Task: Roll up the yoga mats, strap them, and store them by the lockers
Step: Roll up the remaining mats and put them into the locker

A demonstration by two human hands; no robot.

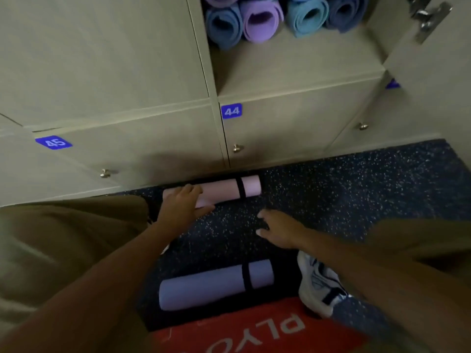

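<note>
Your pink mat [224, 190] lies rolled on the dark speckled floor [356, 189], centre of frame, tight against the foot of the lockers [293, 118], just under door 44 [231, 111]. Its long axis runs left-right across the frame, parallel to the locker base. One black strap [240, 187] rings it near the right end; the left end is under your hand, so can't tell if there's a 2nd strap there.

Your left hand [179, 208] is on that left end: fingers laid over the top, thumb stretched along the near side, so it cups the roll rather than clamps it. Your right hand [276, 229] hangs below and to the right of the mat, apart from it, fingers spread loose, holding nothing. So the left is the hand in contact; the right is close to the strapped end but short of it.

The purple mat [216, 285] lies lower centre, also rolled, same left-right axis, one black strap near its right end, beside your white shoe [316, 286] and above the red surface [254, 332]. Both hands are past it, i.e. it's nearer your body than the pink one.

Upper centre, an open locker holds stacked rolled mats [277, 16], ends facing out.

Judgement: the pink mat looks placed; the purple one probably goes next, and you'd reach back toward yourself for it, w/ the right hand free.
</note>
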